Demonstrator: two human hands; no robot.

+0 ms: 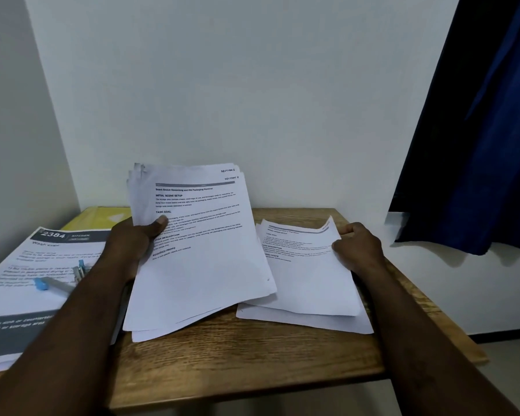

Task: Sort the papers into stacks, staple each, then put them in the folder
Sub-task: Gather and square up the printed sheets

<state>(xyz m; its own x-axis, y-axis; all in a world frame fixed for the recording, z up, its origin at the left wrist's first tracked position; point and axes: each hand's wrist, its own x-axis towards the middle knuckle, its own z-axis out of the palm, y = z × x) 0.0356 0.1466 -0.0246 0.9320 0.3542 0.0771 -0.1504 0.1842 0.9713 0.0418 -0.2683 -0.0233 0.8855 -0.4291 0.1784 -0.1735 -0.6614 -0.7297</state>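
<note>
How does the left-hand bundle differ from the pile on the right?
The bundle is raised and tilted, gripped by the left hand; the pile lies on the table, its top sheet pinched by the right hand. The bundle looks thicker than the pile. Both are white printed pages.

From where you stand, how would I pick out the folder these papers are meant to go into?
Start at the wooden table and look to its far left corner, by the wall. Just behind the big printed sheet headed 2384 lies the folder, partly hidden by the papers in the left hand. It is the only yellow thing among white sheets.
</note>
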